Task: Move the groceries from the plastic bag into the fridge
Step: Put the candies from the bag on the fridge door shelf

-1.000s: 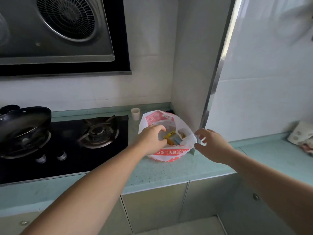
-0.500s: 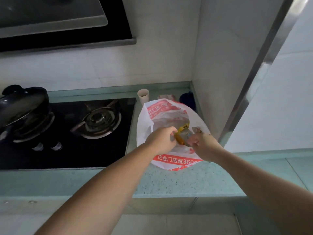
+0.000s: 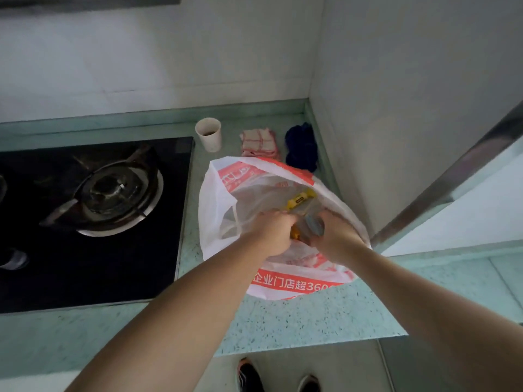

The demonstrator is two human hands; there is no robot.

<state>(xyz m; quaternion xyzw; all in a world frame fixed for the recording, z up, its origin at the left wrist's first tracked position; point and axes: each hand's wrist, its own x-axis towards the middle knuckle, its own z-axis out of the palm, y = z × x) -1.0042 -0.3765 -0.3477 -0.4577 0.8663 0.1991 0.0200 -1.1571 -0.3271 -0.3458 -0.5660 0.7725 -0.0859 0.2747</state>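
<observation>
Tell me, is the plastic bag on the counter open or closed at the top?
Open. The plastic bag's mouth is spread wide, and both hands reach inside among the groceries.

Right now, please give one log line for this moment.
stage: unpacking | left hand: in plastic bag | right hand: holds grey-capped item | fridge: unseen

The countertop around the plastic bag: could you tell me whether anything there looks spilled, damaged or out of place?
Nothing stands out. The plastic bag sits open on the countertop; behind it a paper cup stands upright beside a folded cloth and a dark blue cloth. No spill shows.
</observation>
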